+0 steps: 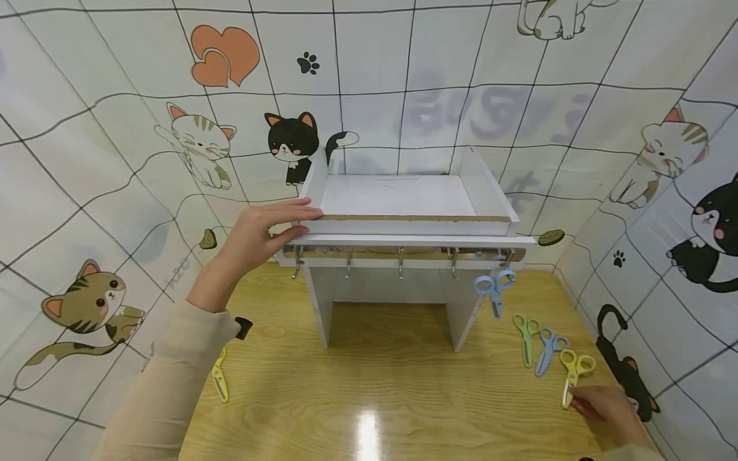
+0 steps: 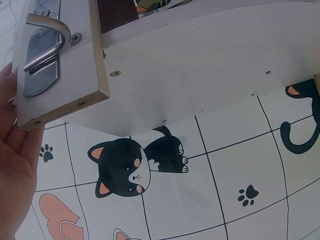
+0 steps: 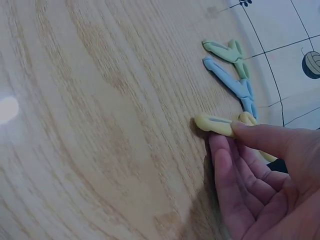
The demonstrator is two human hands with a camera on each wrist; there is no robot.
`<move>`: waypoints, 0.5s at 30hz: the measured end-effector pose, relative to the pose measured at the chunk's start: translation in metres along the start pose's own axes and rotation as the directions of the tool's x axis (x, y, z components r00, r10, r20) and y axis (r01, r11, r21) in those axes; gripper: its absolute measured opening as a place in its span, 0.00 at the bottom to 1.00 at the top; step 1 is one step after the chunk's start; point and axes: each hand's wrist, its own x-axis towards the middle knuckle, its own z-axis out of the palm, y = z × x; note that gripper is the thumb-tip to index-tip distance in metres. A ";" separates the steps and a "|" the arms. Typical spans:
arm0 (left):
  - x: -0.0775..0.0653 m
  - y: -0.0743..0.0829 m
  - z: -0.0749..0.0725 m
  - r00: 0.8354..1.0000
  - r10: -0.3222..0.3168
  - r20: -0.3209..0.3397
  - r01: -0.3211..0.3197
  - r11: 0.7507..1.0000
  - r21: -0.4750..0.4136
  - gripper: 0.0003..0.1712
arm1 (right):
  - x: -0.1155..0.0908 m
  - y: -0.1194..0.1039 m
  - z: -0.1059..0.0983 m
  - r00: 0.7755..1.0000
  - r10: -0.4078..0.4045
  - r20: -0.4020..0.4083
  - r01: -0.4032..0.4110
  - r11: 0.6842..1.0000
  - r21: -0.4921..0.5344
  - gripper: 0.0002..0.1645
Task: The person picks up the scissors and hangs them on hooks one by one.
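A white rack [image 1: 415, 228] with a shallow tray on top stands on the table, a row of metal hooks along its front. My left hand [image 1: 262, 234] rests on the rack's left end, fingers laid straight over the tray's corner and thumb at the front board. Blue scissors [image 1: 494, 289] hang from the rightmost hook. At the lower right, my right hand [image 1: 605, 410] pinches the blade end of yellow scissors [image 3: 215, 126] between thumb and fingers, close to the tabletop. Green scissors [image 1: 526, 336] and another blue pair of scissors [image 1: 549, 352] lie beside them.
Another yellow pair of scissors [image 1: 220, 378] lies at the left, near my left sleeve [image 1: 173, 365]. A white cloth with cat drawings [image 1: 380, 57] hangs behind and at both sides of the wooden table [image 1: 323, 397].
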 end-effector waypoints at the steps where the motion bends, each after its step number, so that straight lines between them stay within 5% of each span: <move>1: 0.000 0.000 0.000 1.000 0.000 0.001 0.000 1.000 0.000 0.24 | -0.001 0.001 -0.001 1.000 -0.009 -0.001 0.009 1.000 0.001 0.13; 9: 0.000 0.000 0.001 1.000 -0.009 0.008 0.009 1.000 -0.004 0.24 | -0.006 -0.002 -0.007 0.995 -0.005 -0.095 0.012 0.997 0.074 0.14; 15: 0.001 -0.001 0.001 1.000 -0.009 0.012 0.009 1.000 -0.010 0.24 | -0.012 -0.022 -0.015 0.988 -0.098 -0.120 0.093 0.995 -0.045 0.27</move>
